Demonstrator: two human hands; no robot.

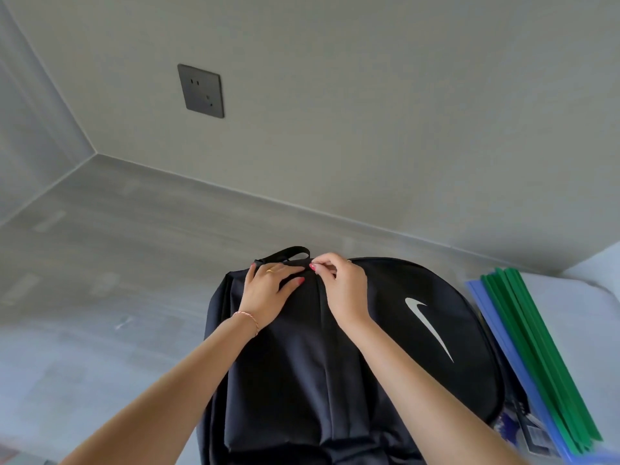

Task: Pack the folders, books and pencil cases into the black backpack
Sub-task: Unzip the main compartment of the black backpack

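Observation:
The black backpack [302, 364] with a white swoosh stands in front of me, its carry loop at the top. My left hand [268, 293] lies on the bag's top with the fingers spread and slightly bent, pressing the fabric. My right hand [342, 283] pinches something small at the top seam between thumb and forefinger, likely the zipper pull. Green and blue folders [536, 350] lie stacked to the right of the bag. A dark book [516, 421] peeks out beside the bag's lower right edge.
A grey wall with a dark socket plate [201, 91] rises behind the grey surface [100, 263] that carries the bag. A white surface [587, 313] lies under the folders at the right.

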